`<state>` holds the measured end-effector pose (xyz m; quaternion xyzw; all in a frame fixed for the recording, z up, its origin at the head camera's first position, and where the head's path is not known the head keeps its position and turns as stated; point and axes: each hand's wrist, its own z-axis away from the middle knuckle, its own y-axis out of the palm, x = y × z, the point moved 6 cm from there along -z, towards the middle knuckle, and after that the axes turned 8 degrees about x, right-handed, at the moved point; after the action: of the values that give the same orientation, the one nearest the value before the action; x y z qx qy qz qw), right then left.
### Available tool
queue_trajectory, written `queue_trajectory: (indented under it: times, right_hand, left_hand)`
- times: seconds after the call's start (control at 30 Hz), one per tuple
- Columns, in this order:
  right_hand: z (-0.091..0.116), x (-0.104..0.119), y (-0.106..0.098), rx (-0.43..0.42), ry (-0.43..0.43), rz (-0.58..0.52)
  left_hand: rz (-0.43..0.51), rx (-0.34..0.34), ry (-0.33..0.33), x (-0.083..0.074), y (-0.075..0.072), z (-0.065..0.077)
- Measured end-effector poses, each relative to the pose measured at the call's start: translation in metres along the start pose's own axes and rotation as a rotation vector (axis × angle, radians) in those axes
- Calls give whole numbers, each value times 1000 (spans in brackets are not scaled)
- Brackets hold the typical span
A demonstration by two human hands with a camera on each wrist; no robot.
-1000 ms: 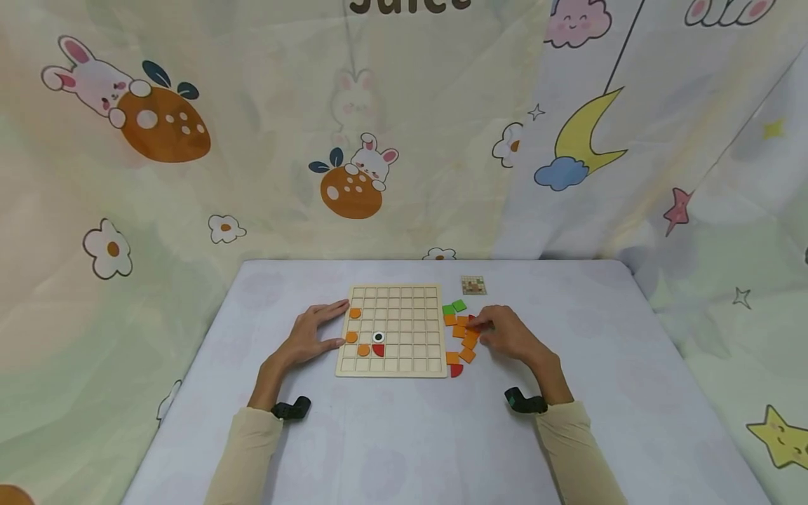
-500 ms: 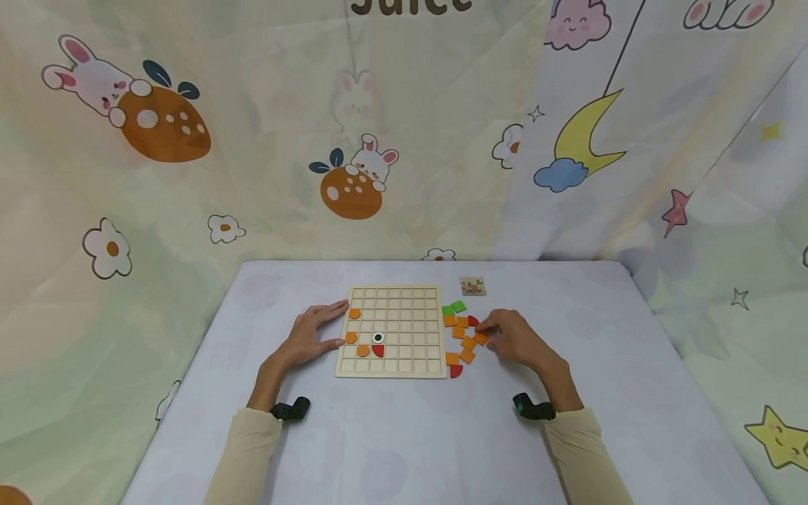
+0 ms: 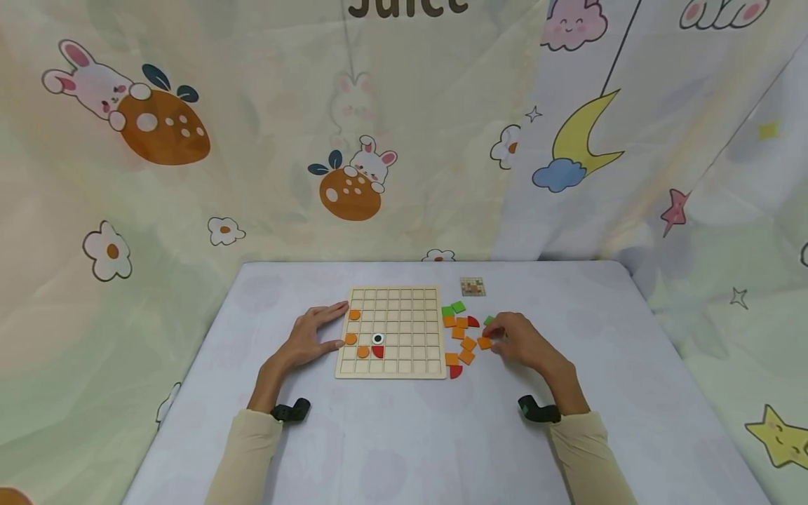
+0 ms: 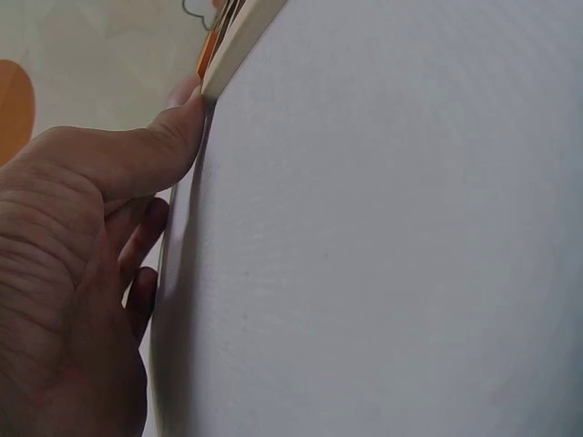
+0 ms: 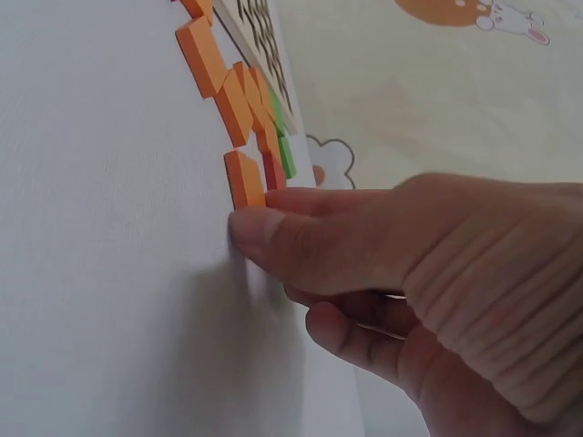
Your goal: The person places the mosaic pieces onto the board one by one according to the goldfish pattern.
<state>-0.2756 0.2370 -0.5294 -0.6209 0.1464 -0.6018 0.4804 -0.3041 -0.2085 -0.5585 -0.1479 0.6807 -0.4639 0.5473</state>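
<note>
My left hand (image 3: 306, 333) lies beside the wooden grid board (image 3: 404, 297), thumb and fingertips against its left edge. In the left wrist view the thumb (image 4: 155, 150) meets the corner of the board (image 4: 239, 45). On the board sit several orange round pieces (image 3: 355, 315), a white piece with a black dot (image 3: 377, 339) and a red quarter-round piece (image 3: 377, 351). To the right, my right hand (image 3: 519, 338) pinches an orange square tile (image 5: 242, 178) low at the table, between thumb and index finger. A green tile (image 3: 489, 320) shows just beyond its fingertips.
Several orange square tiles (image 3: 468, 344) lie loose right of the board, with green tiles (image 3: 458, 306) and red quarter-round pieces (image 3: 456, 372) among them. A small patterned card (image 3: 473, 286) lies farther back. The white-covered table (image 3: 404, 435) ends at a printed cloth backdrop (image 3: 265, 175).
My right hand has drawn back to the right and slightly nearer, the orange tile moving with it. A red piece and a green tile have come into view. The left hand stays put.
</note>
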Motion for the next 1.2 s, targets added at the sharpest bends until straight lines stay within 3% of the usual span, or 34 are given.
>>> queue_trajectory:
  times: [0.57, 1.2]
  right_hand:
    - [3, -1, -2, -92, -76, 34]
    - [-6, 18, 6, -211, -187, -51]
  left_hand:
    - [5, -1, 5, 2, 1, 0]
    - [10, 2, 9, 0, -1, 1]
